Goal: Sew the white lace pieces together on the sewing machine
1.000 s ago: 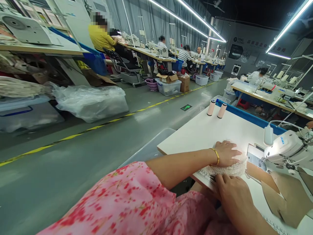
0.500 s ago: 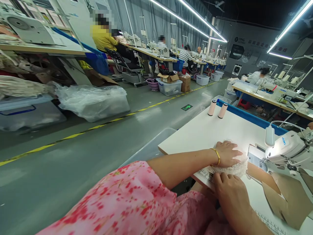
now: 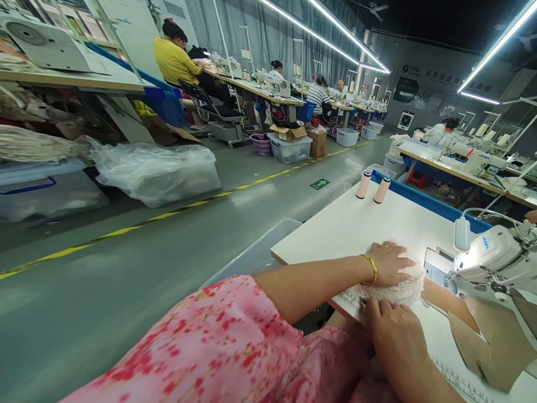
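White lace fabric (image 3: 392, 293) lies on the white sewing table (image 3: 327, 238), left of the sewing machine (image 3: 489, 252). Spread flat on top of it is my left hand (image 3: 389, 264), fingers apart, a gold bangle at the wrist. My right hand (image 3: 396, 331) is closed at the fabric's near edge by the table's front; its fingertips are partly hidden. A small dark tip shows beside its fingers, too little to name. Tan pieces (image 3: 489, 341) lie right of my hands, below the machine head. Printed ruler marks (image 3: 351, 298) run along the table's front edge.
Two pale pink thread cones (image 3: 381, 190) stand at the table's far corner. A blue cloth trough (image 3: 436, 202) borders the back edge. A clear plastic bin (image 3: 255, 249) sits left of the table. Across the aisle, people work at machines; one wears a yellow top (image 3: 174, 62).
Both hands and the lace fabric stay in nearly the same place. The whole view has shifted very slightly.
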The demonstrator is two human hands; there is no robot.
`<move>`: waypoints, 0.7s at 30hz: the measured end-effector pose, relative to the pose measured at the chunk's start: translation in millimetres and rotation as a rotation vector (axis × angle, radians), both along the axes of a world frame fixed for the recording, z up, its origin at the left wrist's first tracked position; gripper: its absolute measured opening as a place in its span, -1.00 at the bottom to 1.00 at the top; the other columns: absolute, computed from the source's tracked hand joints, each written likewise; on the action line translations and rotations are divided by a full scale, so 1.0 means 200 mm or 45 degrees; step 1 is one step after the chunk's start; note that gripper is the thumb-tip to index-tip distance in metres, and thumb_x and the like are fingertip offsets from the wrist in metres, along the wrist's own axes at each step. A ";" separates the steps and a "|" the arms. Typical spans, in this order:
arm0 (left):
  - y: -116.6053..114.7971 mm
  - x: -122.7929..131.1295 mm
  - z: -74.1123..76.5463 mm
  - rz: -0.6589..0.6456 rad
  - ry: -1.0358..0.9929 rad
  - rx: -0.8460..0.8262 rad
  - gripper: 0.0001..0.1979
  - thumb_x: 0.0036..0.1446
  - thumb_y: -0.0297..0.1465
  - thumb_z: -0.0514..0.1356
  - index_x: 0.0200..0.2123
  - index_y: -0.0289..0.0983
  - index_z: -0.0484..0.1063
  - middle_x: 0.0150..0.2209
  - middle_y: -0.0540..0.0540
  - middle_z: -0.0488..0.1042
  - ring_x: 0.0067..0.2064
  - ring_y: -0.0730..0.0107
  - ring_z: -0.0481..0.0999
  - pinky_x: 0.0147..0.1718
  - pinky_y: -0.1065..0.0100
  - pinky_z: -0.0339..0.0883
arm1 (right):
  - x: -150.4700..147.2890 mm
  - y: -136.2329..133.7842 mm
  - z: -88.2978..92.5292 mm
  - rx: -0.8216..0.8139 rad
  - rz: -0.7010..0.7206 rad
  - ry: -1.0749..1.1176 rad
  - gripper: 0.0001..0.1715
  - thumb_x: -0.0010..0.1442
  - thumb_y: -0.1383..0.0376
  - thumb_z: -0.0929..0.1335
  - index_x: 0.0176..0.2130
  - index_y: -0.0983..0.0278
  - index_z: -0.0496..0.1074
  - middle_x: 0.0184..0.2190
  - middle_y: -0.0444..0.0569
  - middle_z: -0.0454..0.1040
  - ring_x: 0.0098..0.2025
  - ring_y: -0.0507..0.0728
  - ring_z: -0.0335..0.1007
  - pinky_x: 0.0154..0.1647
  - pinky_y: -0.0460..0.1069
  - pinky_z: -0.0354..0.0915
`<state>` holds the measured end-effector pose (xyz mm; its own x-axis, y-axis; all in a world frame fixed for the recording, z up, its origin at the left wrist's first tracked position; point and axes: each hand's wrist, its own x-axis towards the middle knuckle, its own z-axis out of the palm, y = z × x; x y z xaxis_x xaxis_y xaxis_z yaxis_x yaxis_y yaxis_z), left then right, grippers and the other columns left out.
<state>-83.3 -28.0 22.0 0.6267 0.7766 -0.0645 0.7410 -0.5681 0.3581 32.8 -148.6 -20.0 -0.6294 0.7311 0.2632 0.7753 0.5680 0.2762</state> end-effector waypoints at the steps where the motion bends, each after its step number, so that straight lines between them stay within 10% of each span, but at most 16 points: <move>1: 0.00 0.00 0.00 0.003 -0.003 0.002 -0.46 0.39 0.04 -0.02 0.36 0.11 0.27 0.52 -0.01 0.07 0.49 -0.11 0.03 0.34 -0.26 0.08 | 0.00 0.00 0.00 0.007 -0.007 0.008 -0.73 0.30 0.48 0.41 -0.32 0.22 0.27 -0.51 -0.10 0.49 -0.48 0.09 0.46 -0.39 -0.02 0.13; 21: 0.01 0.00 0.02 0.017 0.052 0.017 -0.48 0.41 -0.04 0.00 0.36 0.08 0.29 0.52 -0.02 0.09 0.48 -0.10 0.09 0.33 -0.25 0.13 | 0.08 -0.02 0.03 -0.020 0.095 0.094 -0.73 0.28 0.45 0.42 -0.34 0.20 0.28 -0.50 -0.13 0.52 -0.51 0.12 0.44 -0.42 0.02 -0.01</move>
